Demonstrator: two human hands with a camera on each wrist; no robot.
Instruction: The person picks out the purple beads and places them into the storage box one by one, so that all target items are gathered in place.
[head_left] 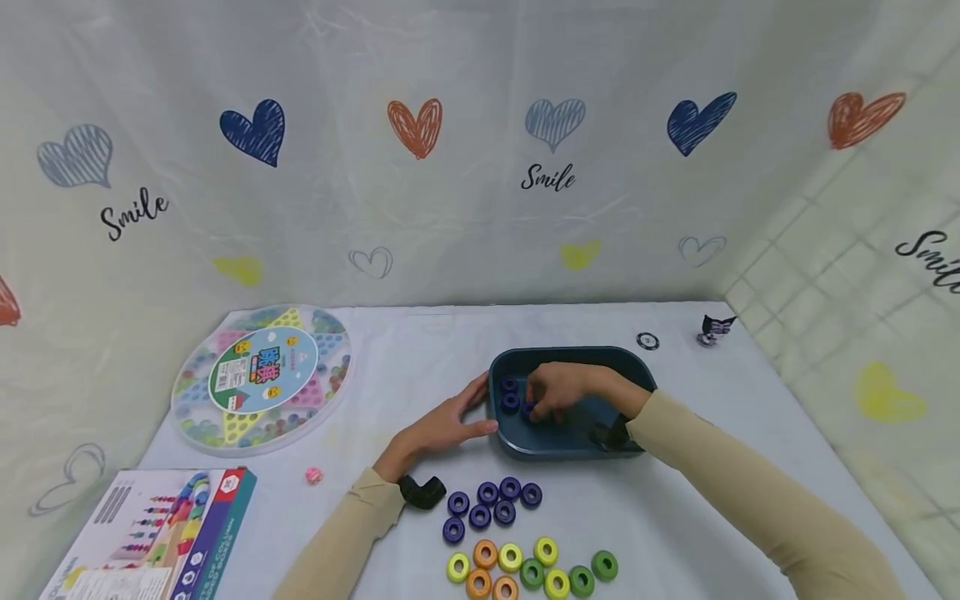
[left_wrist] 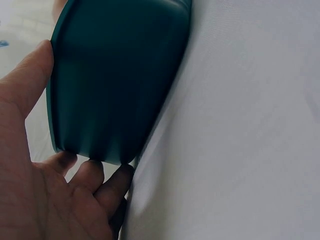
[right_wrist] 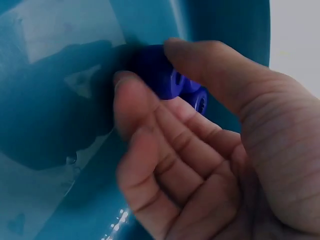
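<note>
A dark teal tray (head_left: 600, 446) stands on the white table. My right hand (head_left: 558, 387) is inside it, pinching a purple ring bead (right_wrist: 157, 75) between thumb and forefinger, low over the floor. Just left of these fingers lie two more purple beads (head_left: 510, 392), one behind the other. My left hand (head_left: 447, 423) rests against the tray's left end. In the left wrist view its fingertips (left_wrist: 90, 172) touch the tray wall (left_wrist: 110, 80), and the thumb lies at the rim, spread apart from them.
In front of the tray lie several purple beads (head_left: 480, 517), with orange (head_left: 485, 554), yellow (head_left: 546, 550) and green beads (head_left: 604, 566) nearer. At left are a round board game (head_left: 262, 367), a printed box (head_left: 150, 533) and a pink trinket (head_left: 313, 475). A small figurine (head_left: 712, 331) and round token (head_left: 647, 341) stand back right.
</note>
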